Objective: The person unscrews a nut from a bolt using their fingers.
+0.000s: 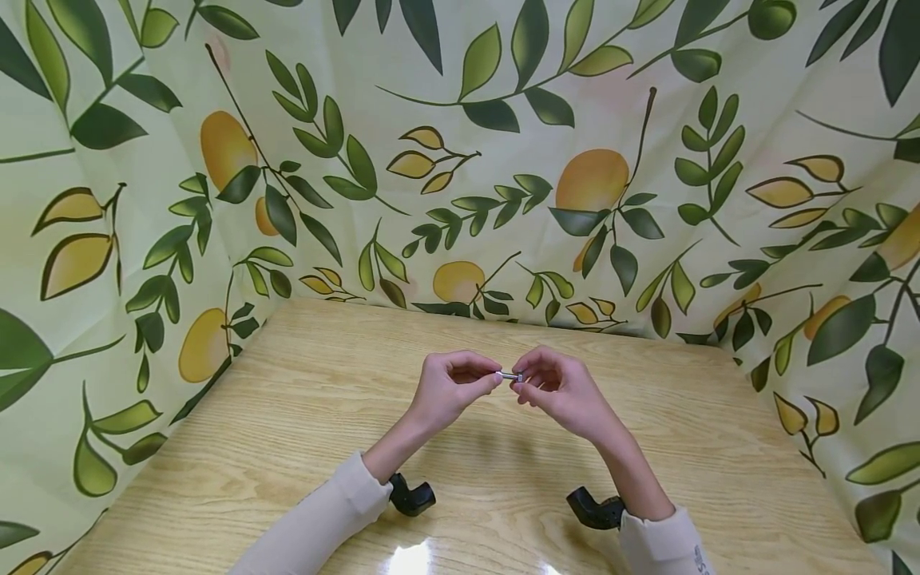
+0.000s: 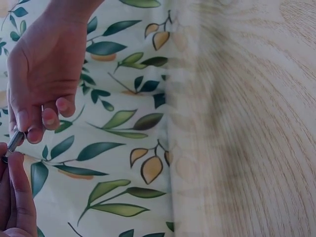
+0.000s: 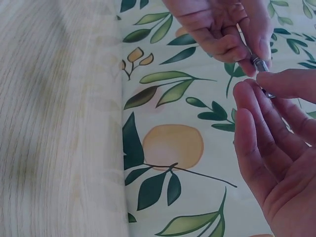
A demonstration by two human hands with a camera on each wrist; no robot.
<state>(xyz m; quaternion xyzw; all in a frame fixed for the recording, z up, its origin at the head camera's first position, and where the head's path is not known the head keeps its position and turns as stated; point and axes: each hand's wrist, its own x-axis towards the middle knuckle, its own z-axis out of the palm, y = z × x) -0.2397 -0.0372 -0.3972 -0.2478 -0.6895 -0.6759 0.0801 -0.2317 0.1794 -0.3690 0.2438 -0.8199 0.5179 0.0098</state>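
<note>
A small silver metal bolt is held above the wooden table between two hands. My left hand pinches its left end between thumb and fingertips. At the other end, where a wider piece shows, the thumb and fingers of my right hand pinch it. In the left wrist view the bolt's threaded shank shows between the two sets of fingertips. From the right wrist, the bolt runs from the left hand's fingertips down to the right thumb, its ends partly hidden by fingers.
A light wood-grain table lies under both hands. Behind it and at both sides hangs a pale cloth printed with leaves and orange fruit. Black curved wrist mounts sit at the left cuff and the right cuff.
</note>
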